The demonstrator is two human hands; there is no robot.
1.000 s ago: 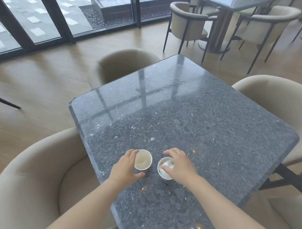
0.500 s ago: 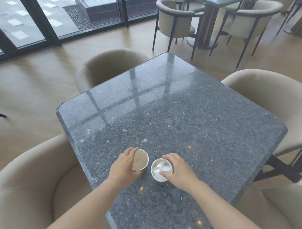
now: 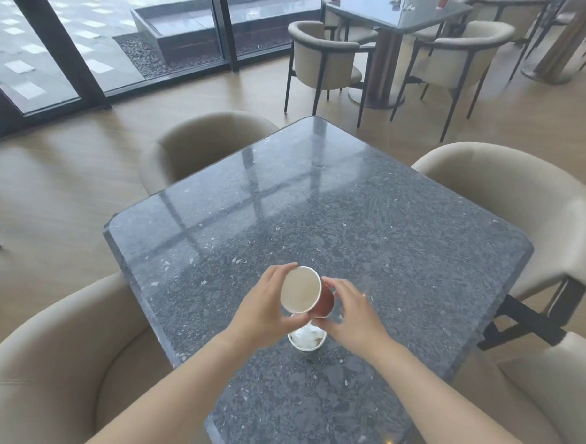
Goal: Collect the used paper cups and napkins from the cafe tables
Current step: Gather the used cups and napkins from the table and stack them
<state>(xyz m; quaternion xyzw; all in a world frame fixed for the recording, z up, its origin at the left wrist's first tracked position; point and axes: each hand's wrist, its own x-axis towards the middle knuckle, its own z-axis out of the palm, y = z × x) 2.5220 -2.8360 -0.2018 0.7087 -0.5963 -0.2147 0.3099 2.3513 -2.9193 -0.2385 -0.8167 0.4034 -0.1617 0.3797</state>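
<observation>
Head view: the left hand (image 3: 261,314) holds a red paper cup (image 3: 305,292) tilted above the near part of the table (image 3: 351,219), its white inside empty. The right hand (image 3: 353,314) touches its base, grip unclear. Below stands a second cup (image 3: 307,339) with crumpled napkin (image 3: 305,336) inside.

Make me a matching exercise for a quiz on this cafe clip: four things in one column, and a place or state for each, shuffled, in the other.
Things:
1. empty cup
2. cup with napkin
3. far cups
4. near table

Places or states:
A. standing on the near table, under the hands
B. on the table by the window
C. lifted and tilted, between left hand and right hand
D. dark speckled stone, ringed by beige chairs

Pairs: 1-C, 2-A, 3-B, 4-D
</observation>
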